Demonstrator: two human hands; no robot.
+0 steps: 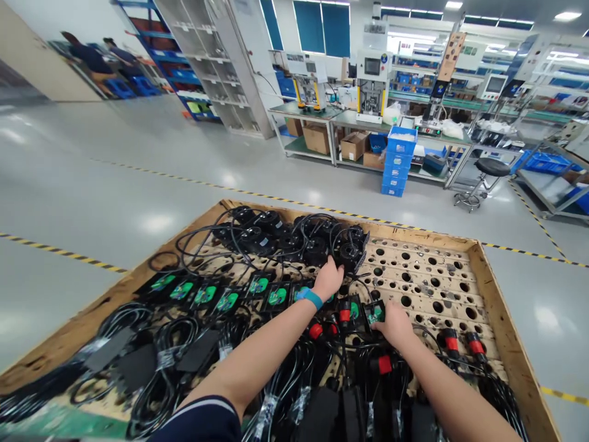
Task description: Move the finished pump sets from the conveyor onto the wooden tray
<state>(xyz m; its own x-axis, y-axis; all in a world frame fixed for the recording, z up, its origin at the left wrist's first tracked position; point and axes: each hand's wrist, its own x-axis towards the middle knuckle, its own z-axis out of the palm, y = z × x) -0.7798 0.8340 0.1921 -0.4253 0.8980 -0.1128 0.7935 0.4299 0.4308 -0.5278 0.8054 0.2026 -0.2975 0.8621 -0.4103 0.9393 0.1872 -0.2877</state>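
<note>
My left hand [328, 279], with a teal band at the wrist, is closed at the near edge of a black round motor-like unit [348, 253] with a cable. Its fingertips are partly hidden against the unit. My right hand [396, 325] grips the right side of a small black housing [375, 313] with a green circuit board inside, thumb in front. Just left of it lies another open housing with a green board [354, 309], beside a red-and-black connector [345, 312]. More black round units [257, 239] are clustered along the far side, their cables looping over them.
A shallow wooden crate [510, 319] with a perforated base [414, 288] surrounds the parts. Bundled black cables [168, 356] and flat black boxes [138, 367] fill its near side. Beyond stand workbenches [304, 112], stacked blue bins [396, 162] and a stool [491, 167]. Two people sit far left.
</note>
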